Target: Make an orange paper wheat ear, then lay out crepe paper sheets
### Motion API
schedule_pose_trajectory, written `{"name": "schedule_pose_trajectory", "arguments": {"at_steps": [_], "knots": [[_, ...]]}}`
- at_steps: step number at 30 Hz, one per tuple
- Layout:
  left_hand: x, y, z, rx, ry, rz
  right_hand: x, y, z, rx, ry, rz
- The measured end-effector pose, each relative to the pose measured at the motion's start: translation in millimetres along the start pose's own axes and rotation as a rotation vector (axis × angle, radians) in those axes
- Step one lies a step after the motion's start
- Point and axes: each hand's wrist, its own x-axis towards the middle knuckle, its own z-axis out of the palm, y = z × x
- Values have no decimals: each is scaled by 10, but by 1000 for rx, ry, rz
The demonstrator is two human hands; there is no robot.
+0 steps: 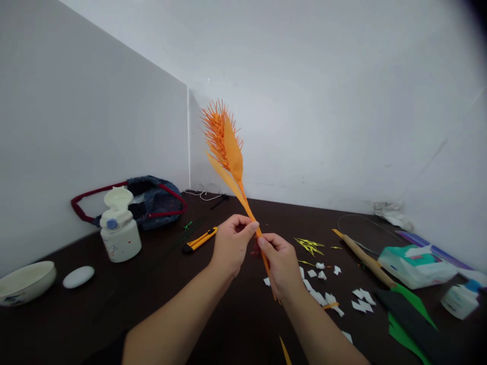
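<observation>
An orange paper flower (pixel 224 142) with a spiky fringed head and long leaf-shaped petals stands tilted up over a dark table (pixel 114 304). My left hand (pixel 231 246) pinches its thin orange stem just below the petals. My right hand (pixel 281 263) is closed round the stem a little lower, fingertips touching the left thumb. The stem's lower end pokes out under my right hand.
A yellow utility knife (pixel 200 239) lies left of my hands. A white glue jar (pixel 118 228), a bowl (pixel 25 281) and a denim bag (pixel 152 200) sit at the left. White paper scraps (pixel 327 291), a wooden stick (pixel 365 258), a tissue pack (pixel 414 263) and green paper (pixel 411 309) lie at the right.
</observation>
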Motion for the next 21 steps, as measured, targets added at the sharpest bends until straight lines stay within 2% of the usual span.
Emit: {"name": "schedule_pose_trajectory", "arguments": {"at_steps": [7,21], "knots": [[-13,31,-5,-16,-51,13,10,2,-23,79,-15,32],[-21,15,-12,111,-12,74,-1,-25,-8,30,93,-16]]}}
